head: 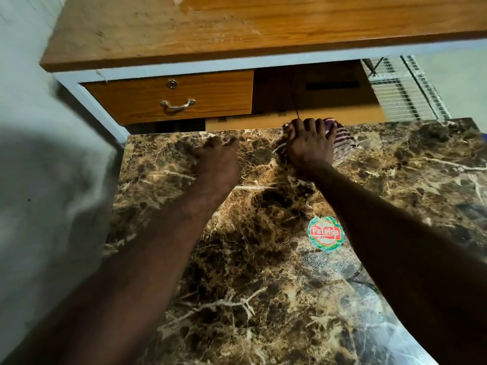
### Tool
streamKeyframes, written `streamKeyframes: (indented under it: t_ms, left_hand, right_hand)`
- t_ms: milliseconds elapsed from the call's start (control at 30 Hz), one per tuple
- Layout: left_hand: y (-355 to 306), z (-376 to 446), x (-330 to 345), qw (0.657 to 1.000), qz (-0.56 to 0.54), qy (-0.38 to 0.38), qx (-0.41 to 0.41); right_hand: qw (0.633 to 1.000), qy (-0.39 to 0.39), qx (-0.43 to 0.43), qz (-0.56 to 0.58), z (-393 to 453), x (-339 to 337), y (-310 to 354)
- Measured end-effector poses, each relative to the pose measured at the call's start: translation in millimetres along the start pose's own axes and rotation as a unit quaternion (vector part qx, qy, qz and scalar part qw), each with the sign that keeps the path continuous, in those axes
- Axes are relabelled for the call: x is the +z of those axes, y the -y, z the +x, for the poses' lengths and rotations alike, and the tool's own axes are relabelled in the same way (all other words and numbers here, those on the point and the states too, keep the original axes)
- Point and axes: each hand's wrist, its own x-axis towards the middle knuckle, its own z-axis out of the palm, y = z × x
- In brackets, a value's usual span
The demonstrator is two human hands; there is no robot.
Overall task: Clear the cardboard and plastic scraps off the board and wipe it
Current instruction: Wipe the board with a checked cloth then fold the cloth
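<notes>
A brown marble-patterned board (263, 259) fills the lower part of the head view. My right hand (309, 146) grips a purple-and-white striped cloth (342, 147) and presses it on the board at its far edge. My left hand (216, 159) rests on the board near the far edge, fingers curled down on the surface, holding nothing that I can see. A round green-and-red sticker (326, 233) sits on the board near my right forearm. No cardboard or plastic scraps show on the board.
A wooden desk (237, 27) stands beyond the board, with a drawer (171, 97) that has a metal handle. A cardboard box (316, 101) sits under the desk. A white wire rack (405, 88) is at the right. A pale wall is on the left.
</notes>
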Motion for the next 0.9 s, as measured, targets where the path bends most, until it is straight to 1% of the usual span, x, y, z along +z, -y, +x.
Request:
streamKeyframes:
  t_ms: [67,133,233,300,400,533,600,767,900]
  left_hand:
    - [-1.5,3.4,0.3,1.0,-0.006,-0.006,0.013]
    - [-0.7,7.3,1.8,1.0,-0.002,-0.002,0.026]
    - [-1.7,14.5,0.6,0.998,0.035,0.035,0.046]
    - [-5.4,16.6,-6.2,0.996,0.049,0.066,0.04]
    - [-11.1,18.8,-13.0,0.994,0.067,0.084,0.033]
    - [-11.9,18.6,-11.4,0.992,0.096,0.076,0.035]
    - [-11.6,19.2,-11.2,0.991,0.103,0.071,0.041]
    - [-7.6,20.0,-13.7,0.997,0.045,0.039,0.05]
    - [-8.0,18.1,-9.8,0.999,0.018,0.029,0.041]
  right_hand:
    - [1.0,0.011,0.008,-0.004,-3.8,-1.6,9.5]
    - [1.0,0.023,-0.005,0.0,-8.0,-2.6,27.1]
    - [0.997,0.042,-0.059,0.002,-12.7,-2.6,66.1]
    - [0.995,0.051,-0.087,-0.002,-13.3,1.4,87.5]
    - [0.993,0.05,-0.102,-0.004,-13.4,5.2,98.9]
    - [0.991,0.038,-0.125,0.025,-14.4,5.2,87.3]
    - [0.992,0.032,-0.117,0.034,-12.2,6.0,74.6]
    - [0.998,0.022,-0.06,0.021,-7.1,3.3,34.2]
    - [0.998,0.043,-0.042,0.013,-6.6,0.4,27.3]
